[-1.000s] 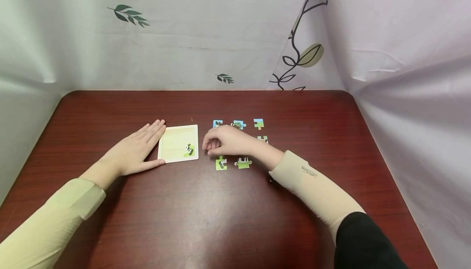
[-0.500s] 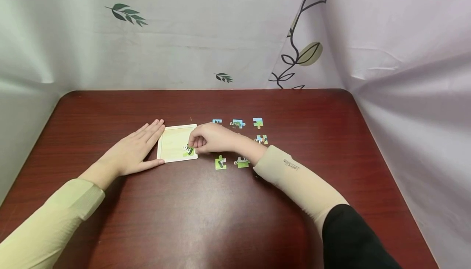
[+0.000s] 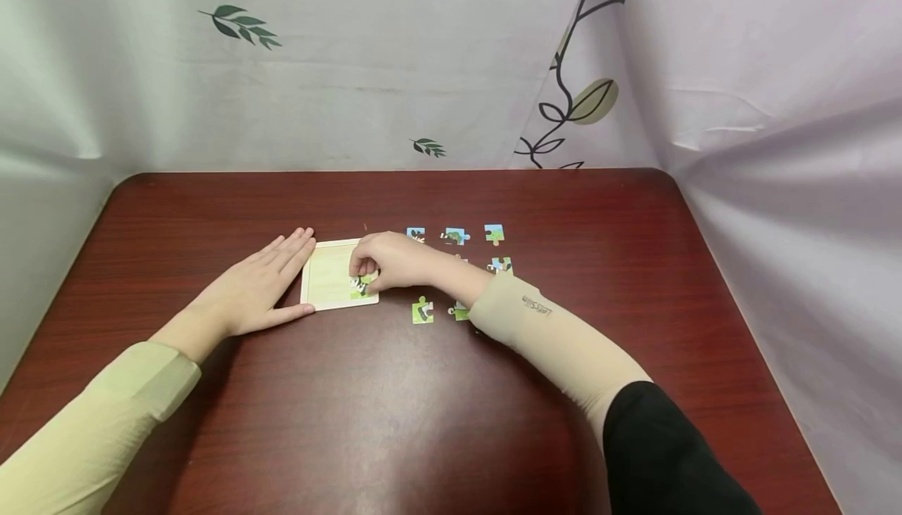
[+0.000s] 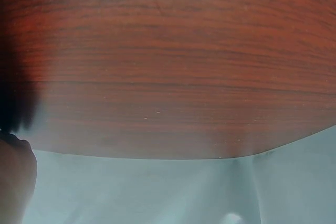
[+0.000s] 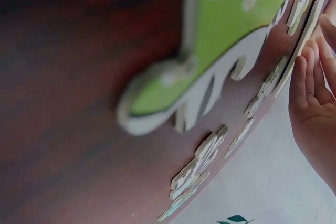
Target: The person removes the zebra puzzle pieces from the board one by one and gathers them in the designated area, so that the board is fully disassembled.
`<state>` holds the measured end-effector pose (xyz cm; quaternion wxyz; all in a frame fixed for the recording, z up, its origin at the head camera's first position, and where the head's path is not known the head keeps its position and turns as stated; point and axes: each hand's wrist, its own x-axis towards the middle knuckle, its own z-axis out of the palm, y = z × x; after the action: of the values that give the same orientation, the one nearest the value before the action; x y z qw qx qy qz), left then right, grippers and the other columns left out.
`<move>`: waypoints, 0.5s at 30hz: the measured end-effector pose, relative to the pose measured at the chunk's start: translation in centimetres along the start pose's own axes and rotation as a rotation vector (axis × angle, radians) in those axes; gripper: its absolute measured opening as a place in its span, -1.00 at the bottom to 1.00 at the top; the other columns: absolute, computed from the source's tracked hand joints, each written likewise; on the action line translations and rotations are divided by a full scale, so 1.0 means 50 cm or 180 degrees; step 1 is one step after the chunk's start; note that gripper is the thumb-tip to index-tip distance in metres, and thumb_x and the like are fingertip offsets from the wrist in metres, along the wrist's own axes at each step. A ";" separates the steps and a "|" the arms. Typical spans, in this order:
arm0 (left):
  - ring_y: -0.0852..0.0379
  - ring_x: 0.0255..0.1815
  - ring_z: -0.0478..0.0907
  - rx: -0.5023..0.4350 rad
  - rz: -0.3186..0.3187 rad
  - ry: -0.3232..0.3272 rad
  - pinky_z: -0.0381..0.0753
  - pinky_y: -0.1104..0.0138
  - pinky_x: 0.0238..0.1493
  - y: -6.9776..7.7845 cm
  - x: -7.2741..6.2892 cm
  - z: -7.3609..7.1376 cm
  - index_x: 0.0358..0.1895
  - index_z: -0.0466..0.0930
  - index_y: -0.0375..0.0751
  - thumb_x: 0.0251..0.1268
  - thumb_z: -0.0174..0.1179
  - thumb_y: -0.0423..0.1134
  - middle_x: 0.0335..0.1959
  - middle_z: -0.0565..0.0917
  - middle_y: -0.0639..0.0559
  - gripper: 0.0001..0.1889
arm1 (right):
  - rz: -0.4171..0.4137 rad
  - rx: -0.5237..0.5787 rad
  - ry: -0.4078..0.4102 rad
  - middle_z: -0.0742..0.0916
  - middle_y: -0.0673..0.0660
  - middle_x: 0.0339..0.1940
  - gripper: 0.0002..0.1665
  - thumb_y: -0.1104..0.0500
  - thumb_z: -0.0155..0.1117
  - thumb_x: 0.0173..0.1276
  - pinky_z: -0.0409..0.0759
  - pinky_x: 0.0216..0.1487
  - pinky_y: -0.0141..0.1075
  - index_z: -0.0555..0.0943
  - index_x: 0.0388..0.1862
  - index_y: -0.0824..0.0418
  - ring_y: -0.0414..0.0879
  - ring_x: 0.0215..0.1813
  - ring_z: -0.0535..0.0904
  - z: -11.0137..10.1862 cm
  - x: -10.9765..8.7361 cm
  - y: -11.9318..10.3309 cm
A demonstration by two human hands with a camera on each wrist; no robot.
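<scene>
In the head view my left hand (image 3: 257,288) lies flat on the table with straight fingers, its thumb and fingertips at the left edge of a shallow square puzzle tray (image 3: 326,304). One green puzzle piece with a black-and-white panda (image 3: 358,286) sits in the tray's lower right corner. My right hand (image 3: 397,258) reaches over the tray's right side, thumb and curled fingers pinching at this piece and partly covering it. The right wrist view shows the right hand (image 5: 315,114) at the right edge, without a clear sight of the piece. The left wrist view shows mostly bare table.
Loose puzzle pieces lie in rough rows right of the tray: a green one (image 3: 423,311), a blue one (image 3: 494,233) and several others, some under the right forearm. A large green piece (image 5: 236,9) looms near the right wrist camera. A pale curtain (image 3: 338,92) hangs behind the table.
My right hand has moved left from beside the tray to over its right side, down to the panda piece. My left hand stays at the tray's left edge.
</scene>
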<state>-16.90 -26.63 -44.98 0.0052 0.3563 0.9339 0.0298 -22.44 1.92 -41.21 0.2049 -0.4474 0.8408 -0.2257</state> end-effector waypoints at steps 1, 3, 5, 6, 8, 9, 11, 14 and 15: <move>-0.27 0.76 0.07 -0.0003 0.0012 0.0002 -0.40 0.37 0.80 0.000 0.000 0.000 0.68 0.02 -0.45 0.41 0.26 0.26 0.73 0.09 -0.35 0.08 | 0.0000 -0.0023 -0.0017 0.76 0.10 -0.01 -0.67 0.22 0.59 0.31 0.57 0.08 -0.52 0.75 0.03 0.20 -0.14 0.02 0.67 0.000 0.002 0.000; -0.27 0.76 0.06 0.0000 0.0019 0.0005 -0.41 0.38 0.79 -0.001 0.000 0.001 0.68 0.02 -0.45 0.42 0.25 0.26 0.73 0.09 -0.35 0.08 | -0.0003 -0.0033 -0.0047 0.75 0.11 0.01 -0.64 0.21 0.61 0.30 0.56 0.10 -0.52 0.75 0.05 0.22 -0.13 0.04 0.67 0.000 0.005 -0.002; -0.27 0.76 0.07 0.0004 0.0044 0.0006 -0.42 0.38 0.79 -0.001 0.000 0.001 0.68 0.02 -0.46 0.43 0.25 0.27 0.73 0.09 -0.37 0.07 | -0.0011 -0.0039 -0.0071 0.75 0.12 0.02 -0.62 0.20 0.61 0.30 0.55 0.10 -0.52 0.74 0.06 0.22 -0.12 0.05 0.65 0.001 0.009 -0.001; -0.27 0.76 0.07 0.0007 0.0054 0.0004 -0.42 0.37 0.79 -0.002 0.000 0.001 0.68 0.01 -0.46 0.43 0.24 0.27 0.73 0.09 -0.38 0.08 | -0.0017 -0.0047 -0.0079 0.75 0.11 0.02 -0.61 0.20 0.62 0.29 0.54 0.10 -0.53 0.73 0.07 0.22 -0.13 0.05 0.65 0.002 0.010 -0.001; -0.27 0.76 0.07 0.0015 0.0052 0.0004 -0.44 0.39 0.78 -0.002 0.000 0.001 0.68 0.02 -0.46 0.43 0.24 0.27 0.73 0.09 -0.38 0.07 | -0.0022 -0.0045 -0.0093 0.74 0.12 0.03 -0.60 0.19 0.62 0.29 0.53 0.10 -0.54 0.73 0.08 0.23 -0.13 0.05 0.64 0.002 0.012 0.000; -0.27 0.76 0.07 0.0016 0.0051 0.0002 -0.45 0.40 0.78 -0.002 0.000 0.001 0.68 0.02 -0.46 0.43 0.24 0.27 0.73 0.09 -0.37 0.07 | -0.0025 -0.0046 -0.0099 0.74 0.12 0.04 -0.60 0.19 0.62 0.29 0.53 0.10 -0.54 0.73 0.08 0.23 -0.13 0.05 0.64 0.002 0.012 0.000; -0.27 0.76 0.07 0.0012 0.0052 -0.0004 -0.45 0.39 0.78 -0.002 0.000 -0.001 0.68 0.01 -0.46 0.43 0.24 0.27 0.73 0.09 -0.37 0.08 | -0.0029 -0.0032 -0.0109 0.74 0.12 0.05 -0.59 0.19 0.62 0.29 0.53 0.11 -0.54 0.73 0.08 0.24 -0.12 0.06 0.64 0.002 0.012 0.001; -0.26 0.76 0.07 0.0008 0.0023 -0.0011 -0.44 0.39 0.78 0.000 0.000 -0.002 0.68 0.02 -0.45 0.43 0.24 0.27 0.73 0.10 -0.37 0.07 | -0.0023 -0.0002 -0.0134 0.74 0.13 0.07 -0.59 0.20 0.61 0.30 0.54 0.12 -0.53 0.73 0.10 0.24 -0.11 0.07 0.65 0.002 0.013 0.002; -0.27 0.76 0.07 0.0007 0.0028 -0.0016 -0.42 0.38 0.79 0.000 0.000 -0.002 0.68 0.02 -0.45 0.43 0.24 0.27 0.73 0.09 -0.37 0.07 | -0.0022 0.0001 -0.0142 0.74 0.13 0.07 -0.59 0.20 0.61 0.31 0.54 0.13 -0.53 0.73 0.10 0.24 -0.11 0.08 0.65 0.002 0.013 0.002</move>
<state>-16.89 -26.64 -44.86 0.0071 0.3605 0.9323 0.0279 -22.79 1.39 -41.43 0.2228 -0.4552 0.8344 -0.2165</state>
